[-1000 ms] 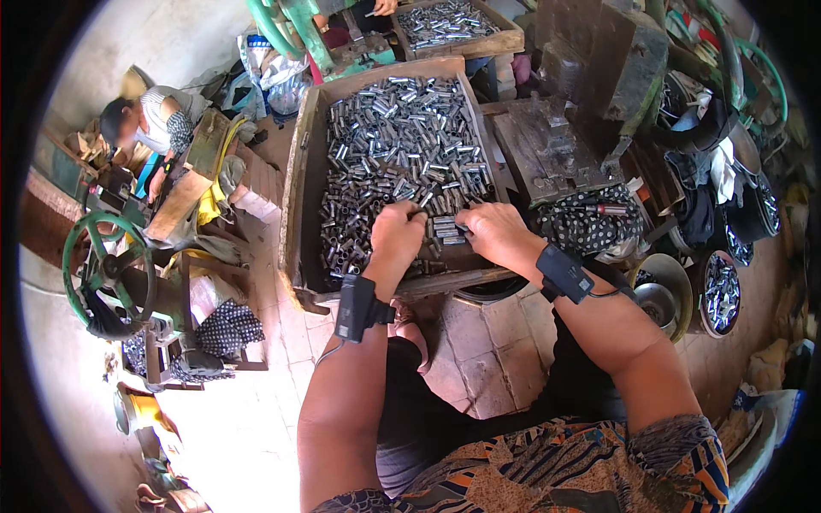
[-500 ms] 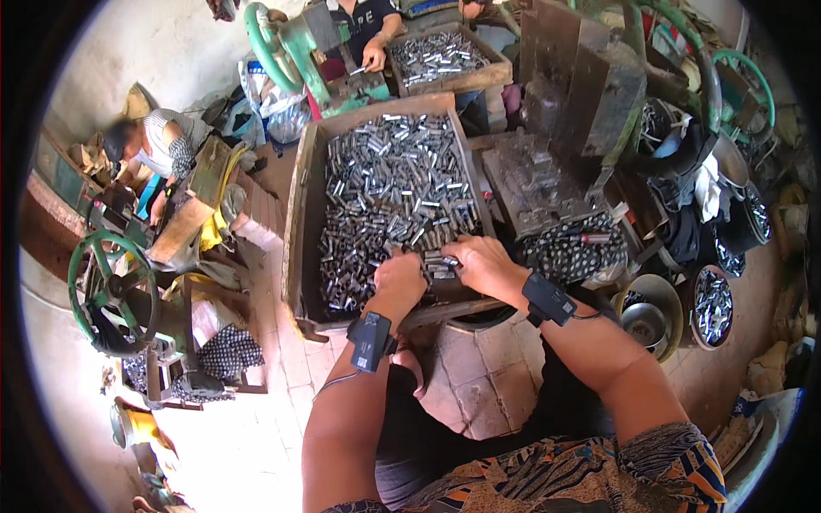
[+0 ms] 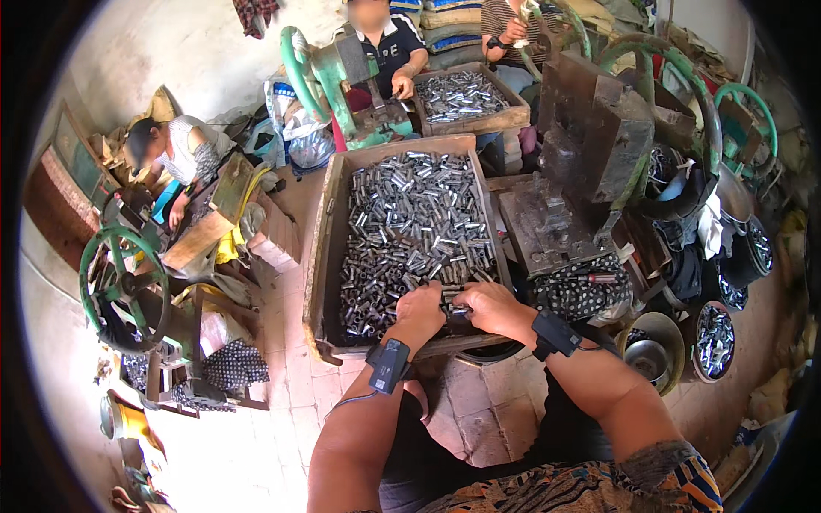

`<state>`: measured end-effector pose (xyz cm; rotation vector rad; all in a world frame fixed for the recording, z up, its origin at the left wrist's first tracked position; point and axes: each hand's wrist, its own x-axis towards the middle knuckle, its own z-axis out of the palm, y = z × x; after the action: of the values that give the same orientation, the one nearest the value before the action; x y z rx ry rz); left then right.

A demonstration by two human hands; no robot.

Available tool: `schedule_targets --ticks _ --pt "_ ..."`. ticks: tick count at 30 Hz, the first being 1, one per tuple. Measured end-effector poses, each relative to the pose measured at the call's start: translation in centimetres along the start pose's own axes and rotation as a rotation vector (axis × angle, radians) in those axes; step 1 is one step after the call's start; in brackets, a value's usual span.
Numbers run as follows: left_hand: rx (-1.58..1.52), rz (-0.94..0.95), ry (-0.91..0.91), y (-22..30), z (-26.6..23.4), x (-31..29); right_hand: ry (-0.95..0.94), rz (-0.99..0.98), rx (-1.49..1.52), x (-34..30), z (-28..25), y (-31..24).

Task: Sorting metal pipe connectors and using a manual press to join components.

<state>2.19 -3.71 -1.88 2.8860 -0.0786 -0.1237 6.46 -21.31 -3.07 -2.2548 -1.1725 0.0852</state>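
A shallow wooden tray (image 3: 318, 256) in front of me holds a heap of short, shiny metal tubes (image 3: 419, 209). At its near end, my left hand (image 3: 421, 309) is curled closed down among the tubes. Its fingertips are hidden, so what it grips cannot be made out. Just to the right, my right hand (image 3: 493, 308) is closed, thumb and fingers pinching tubes. A few tubes lie side by side in the narrow gap between my hands. Each wrist wears a small black device with a cable.
Right of the tray stands a heavy dark press (image 3: 590, 137) beside a spotted cloth (image 3: 581, 291) with a red-handled tool. Bowls and a bucket of metal parts (image 3: 714, 340) stand on the floor at right. People sit at other green-wheeled presses; another tube tray (image 3: 517, 115) is beyond.
The view has tilted up, so the tray sits lower in the picture and more of the people beyond shows. My right hand has come closer to my left over the tubes.
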Motion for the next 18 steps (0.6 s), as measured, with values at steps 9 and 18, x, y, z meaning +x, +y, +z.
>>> schedule_targets --ticks 9,18 --pt "-0.706 -0.049 0.185 -1.7 1.0 -0.8 0.149 0.165 0.631 -0.3 1.3 1.4" --pt "-1.337 -0.033 -0.146 0.6 -0.7 -2.2 0.087 0.149 1.105 -1.1 -0.2 0.3"
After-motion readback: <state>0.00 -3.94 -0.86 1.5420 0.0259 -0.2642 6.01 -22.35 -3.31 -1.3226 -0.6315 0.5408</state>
